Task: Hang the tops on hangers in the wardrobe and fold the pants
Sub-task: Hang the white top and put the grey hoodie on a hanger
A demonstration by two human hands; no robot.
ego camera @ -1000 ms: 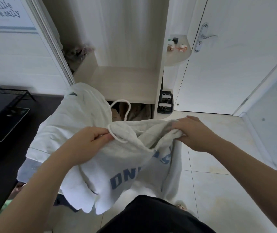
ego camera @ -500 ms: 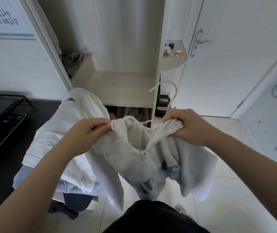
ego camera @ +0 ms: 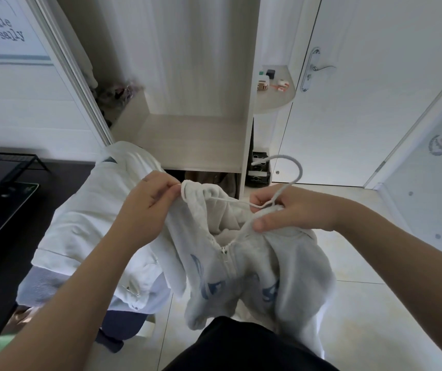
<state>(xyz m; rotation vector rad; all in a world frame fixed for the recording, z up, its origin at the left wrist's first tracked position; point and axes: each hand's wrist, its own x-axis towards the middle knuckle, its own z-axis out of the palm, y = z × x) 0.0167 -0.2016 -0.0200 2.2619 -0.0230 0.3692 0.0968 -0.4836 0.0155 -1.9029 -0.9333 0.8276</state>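
Your left hand [ego camera: 147, 202] is pinching one edge of the top [ego camera: 241, 263] at its neck, thumb against fingers. Your right hand [ego camera: 292, 210] is curling round the other edge together with the neck of the hanger [ego camera: 299, 170] — its hook is sticking up past your knuckles. The top is hanging between your hands, zip and blue lettering facing you, in front of the open wardrobe [ego camera: 195, 137]. A pile of pale clothes [ego camera: 86, 223] is lying just to your left.

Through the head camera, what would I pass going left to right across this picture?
Black desk → pile of white clothes → left hand → zip-up top → right hand → white panel with round decals.
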